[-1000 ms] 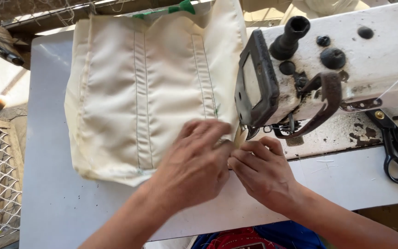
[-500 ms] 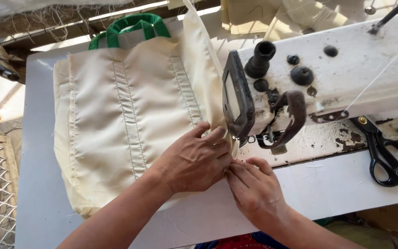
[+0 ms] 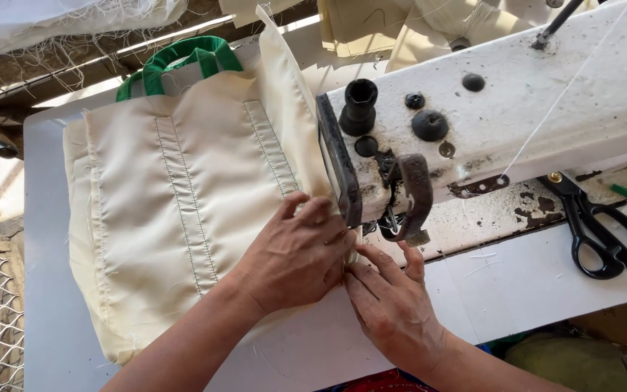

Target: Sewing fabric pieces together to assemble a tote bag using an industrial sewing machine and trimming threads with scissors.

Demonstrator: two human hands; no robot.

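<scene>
The left hand (image 3: 295, 258) presses flat on the cream bag (image 3: 175, 210) while the right hand (image 3: 393, 308), fingers loosely spread, touches its edge beside the sewing machine (image 3: 517, 109).

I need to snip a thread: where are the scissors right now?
In the head view the black scissors lie at the far right, on the sewing machine bed beside the white table, away from both hands.

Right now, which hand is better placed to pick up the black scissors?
The right hand. It rests at the bag edge by the sewing machine, on the same side as the black scissors. The left hand lies flat on the bag, farther away.
</scene>
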